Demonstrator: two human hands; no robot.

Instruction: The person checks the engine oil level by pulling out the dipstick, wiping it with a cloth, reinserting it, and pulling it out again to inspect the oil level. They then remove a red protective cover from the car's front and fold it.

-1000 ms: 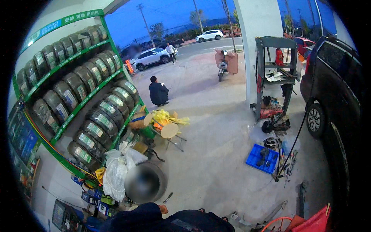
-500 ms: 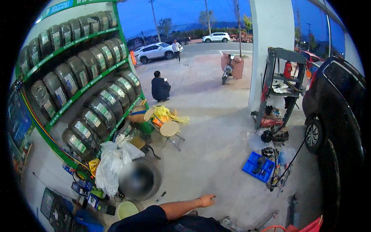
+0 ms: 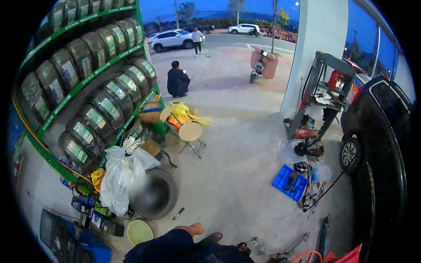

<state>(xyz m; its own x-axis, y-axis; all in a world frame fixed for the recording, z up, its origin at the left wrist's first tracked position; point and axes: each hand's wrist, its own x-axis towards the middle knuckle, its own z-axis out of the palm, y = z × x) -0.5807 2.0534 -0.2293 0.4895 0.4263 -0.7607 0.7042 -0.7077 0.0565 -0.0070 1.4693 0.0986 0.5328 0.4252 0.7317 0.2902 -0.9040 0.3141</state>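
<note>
My left arm (image 3: 158,245) reaches in from the lower edge in a dark sleeve. Only a short stretch of bare skin (image 3: 193,229) shows past the cuff, and I cannot make out the fingers or anything held. My right hand is outside the picture. Left of the bare skin, a slim dark tool (image 3: 178,213) lies on the floor. Close to that are a tire (image 3: 165,206) lying flat, partly blurred, and a pale green basin (image 3: 139,232). The toe of a dark shoe (image 3: 213,238) pokes out beside my arm.
A green rack (image 3: 83,85) of tires fills the left. A round stool (image 3: 190,131) stands ahead. On the right are a blue parts tray (image 3: 289,184), loose tools, a grey metal stand (image 3: 326,83) and a dark car (image 3: 377,127). One person crouches (image 3: 177,79) outside; another stands farther off.
My left arm has drawn back toward the lower left, and its outstretched hand no longer shows clearly. The view has tilted down slightly. The standing person outside has shifted a little.
</note>
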